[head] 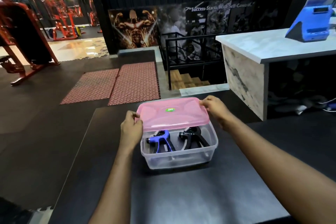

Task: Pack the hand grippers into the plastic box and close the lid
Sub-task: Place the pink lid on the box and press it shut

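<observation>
Lid [172, 112] lies crosswise, tilted over box [179, 158], both hands [131, 129] gripping

Box [179, 158] on table [200, 196]; two hand grippers inside, one left [161, 141], one right [193, 137]; lid [172, 114] above box's far part.

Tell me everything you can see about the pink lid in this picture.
The lid is a rounded rectangle of translucent pink plastic with a raised rim, moulded ridges and a small green sticker near its middle. It is not yet closed: it sits tilted over the far part of the clear box, so the near part stays open, with a blue hand gripper and a black one visible inside. The left hand pinches its left edge and the right hand its right far corner.
</observation>
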Demonstrator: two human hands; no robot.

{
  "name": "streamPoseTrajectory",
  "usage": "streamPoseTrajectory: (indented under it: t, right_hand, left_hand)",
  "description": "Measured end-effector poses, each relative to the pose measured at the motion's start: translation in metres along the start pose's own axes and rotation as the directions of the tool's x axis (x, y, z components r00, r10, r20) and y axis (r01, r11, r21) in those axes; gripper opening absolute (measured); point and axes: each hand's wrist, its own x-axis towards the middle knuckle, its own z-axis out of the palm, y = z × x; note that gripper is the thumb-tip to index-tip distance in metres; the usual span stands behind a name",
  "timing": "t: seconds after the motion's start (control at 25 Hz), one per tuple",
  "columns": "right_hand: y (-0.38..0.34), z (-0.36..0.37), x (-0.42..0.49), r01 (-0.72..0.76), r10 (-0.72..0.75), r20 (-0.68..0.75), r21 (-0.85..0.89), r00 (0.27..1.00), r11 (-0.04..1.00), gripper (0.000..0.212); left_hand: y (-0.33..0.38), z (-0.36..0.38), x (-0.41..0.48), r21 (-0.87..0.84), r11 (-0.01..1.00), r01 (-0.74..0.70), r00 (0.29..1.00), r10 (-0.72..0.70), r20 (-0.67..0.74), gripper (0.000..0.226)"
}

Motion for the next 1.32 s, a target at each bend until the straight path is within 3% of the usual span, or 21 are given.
streamPoseTrajectory:
  t: [0.12,0.24,0.36,0.52,0.72,1.04,1.16,1.32]
  right_hand:
    - [0.009,-0.005,-0.010,-0.019,0.012,-0.089,-0.084,0.996,0.996,0.008]
    - [0.018,0.001,-0.021,0.079,-0.134,-0.195,-0.264,0.972,0.961,0.026]
    - [0.025,0.011,-0.029,0.043,-0.122,-0.202,-0.357,0.972,0.933,0.040]
    - [0.028,0.021,-0.039,0.036,-0.151,-0.240,-0.422,0.959,0.906,0.036]
    - [0.032,0.024,-0.048,0.010,-0.200,-0.314,-0.516,0.928,0.857,0.029]
    - [0.041,0.021,-0.043,0.039,-0.196,-0.255,-0.514,0.947,0.857,0.026]
    - [0.042,0.023,-0.034,0.065,-0.219,-0.203,-0.574,0.954,0.816,0.033]
    - [0.042,0.025,-0.027,0.045,-0.193,-0.165,-0.637,0.967,0.769,0.039]
  left_hand:
    - [-0.001,0.006,-0.013,0.056,0.998,-0.017,0.995,0.012,0.096,0.026]
    - [0.004,0.012,-0.022,0.114,0.993,-0.023,0.993,0.009,0.118,0.038]
    - [0.006,0.018,-0.031,0.155,0.987,-0.038,0.999,0.041,-0.013,0.032]
    - [0.002,0.016,-0.033,0.195,0.980,-0.044,0.978,0.082,-0.192,0.017]
    - [-0.018,0.023,-0.032,0.255,0.962,-0.095,0.986,0.127,-0.110,0.020]
    - [-0.021,0.032,-0.013,0.290,0.953,-0.087,0.994,0.101,-0.034,0.042]
    - [-0.018,0.034,-0.007,0.312,0.949,-0.033,0.999,0.035,0.000,0.039]
    - [-0.023,0.037,-0.010,0.306,0.950,0.059,0.997,-0.039,-0.073,0.035]
